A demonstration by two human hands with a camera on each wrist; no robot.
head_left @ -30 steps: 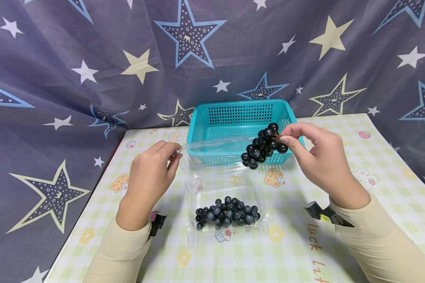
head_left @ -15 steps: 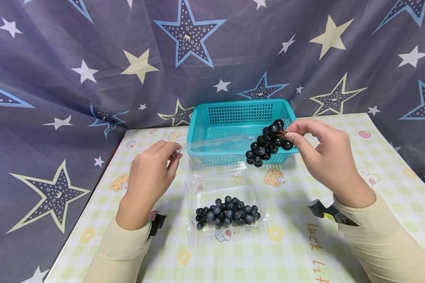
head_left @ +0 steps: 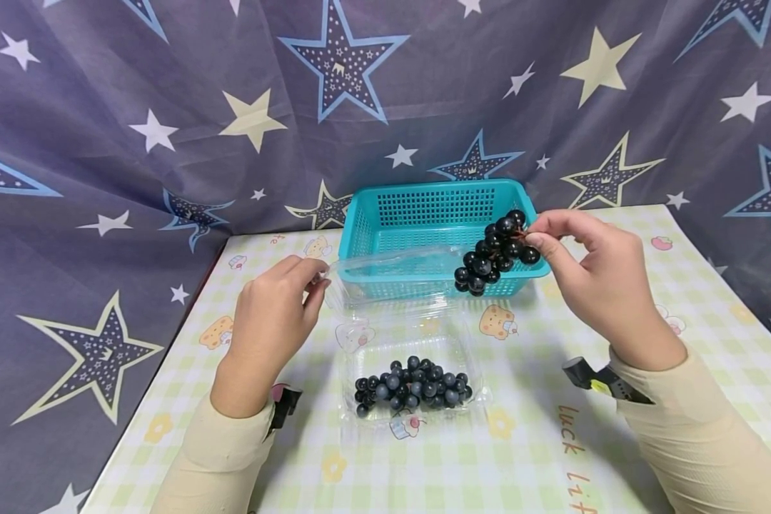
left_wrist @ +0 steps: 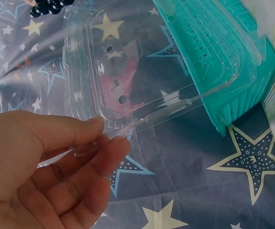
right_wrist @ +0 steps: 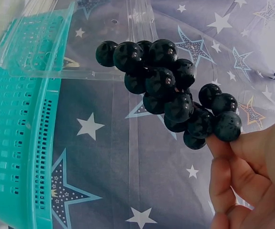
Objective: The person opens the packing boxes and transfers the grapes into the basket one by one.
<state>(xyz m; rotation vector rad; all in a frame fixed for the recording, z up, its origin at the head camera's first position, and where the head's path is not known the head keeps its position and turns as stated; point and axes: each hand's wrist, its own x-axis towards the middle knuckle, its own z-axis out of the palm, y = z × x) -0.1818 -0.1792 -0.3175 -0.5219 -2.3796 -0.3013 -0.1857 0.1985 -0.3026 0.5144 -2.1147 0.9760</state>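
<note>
A bunch of dark grapes (head_left: 496,251) hangs from my right hand (head_left: 600,285), whose thumb and forefinger pinch its stem. In the head view the bunch overlaps the front right of the turquoise basket (head_left: 385,293). My left hand (head_left: 273,314) pinches a corner of the clear plastic lid (left_wrist: 123,86), holding it raised. That lid belongs to a clear clamshell box (head_left: 452,339) lying on the table. A second, bluish-black bunch of grapes (head_left: 414,385) lies in the box's near half. The right wrist view shows the held bunch (right_wrist: 161,86) close up, its stem mostly hidden.
The turquoise basket stands at the table's back edge, against a grey curtain (head_left: 193,86) printed with stars. A green-and-white checked tablecloth (head_left: 424,471) covers the table. Black camera straps (head_left: 607,382) sit on both wrists.
My right hand has moved right and slightly up and away, carrying the bunch of grapes with it. My left hand and the lid have stayed in place.
</note>
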